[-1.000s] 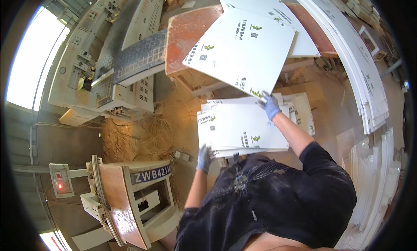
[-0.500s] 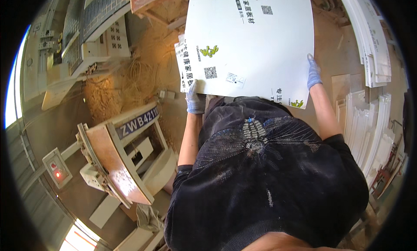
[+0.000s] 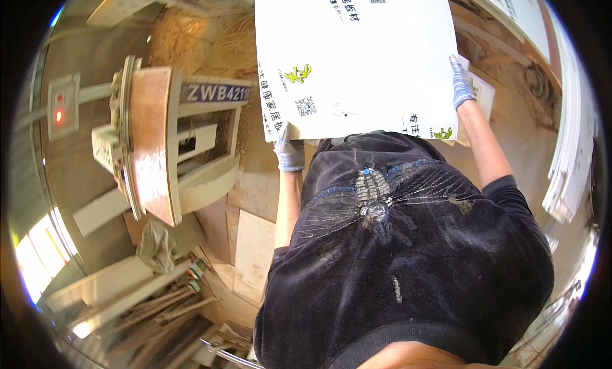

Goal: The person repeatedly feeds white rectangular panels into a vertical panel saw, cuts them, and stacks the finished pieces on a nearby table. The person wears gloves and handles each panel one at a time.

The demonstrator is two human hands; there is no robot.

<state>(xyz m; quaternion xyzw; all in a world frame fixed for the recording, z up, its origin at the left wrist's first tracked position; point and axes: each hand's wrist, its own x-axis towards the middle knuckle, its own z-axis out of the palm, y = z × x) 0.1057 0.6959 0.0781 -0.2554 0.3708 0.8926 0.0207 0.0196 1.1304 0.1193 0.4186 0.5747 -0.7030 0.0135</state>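
Note:
A large white board (image 3: 363, 63) with green logos, dark lettering and printed square codes is held out in front of me at waist height. My left hand (image 3: 289, 152), in a grey-blue glove, grips its near left corner, with the thumb on top. Higher up on the right edge, my gloved right hand (image 3: 463, 82) is closed around the side, thumb also on the upper face. The fingers of both hands are partly hidden under the board. The board's far end runs out of the picture.
To the left stands a machine (image 3: 150, 146) with a curved, copper-coloured panel, beside a control box (image 3: 64, 107) with red lights. Wood offcuts (image 3: 159, 321) lie at lower left, near a pale sheet (image 3: 255, 251) on the floor. White panels (image 3: 570, 152) are stacked at right. Sawdust (image 3: 197, 40) covers the floor farther off.
I have turned to the left with the board: the machine has shifted upward in view and the offcuts have come into sight. Both hands keep their hold on the board.

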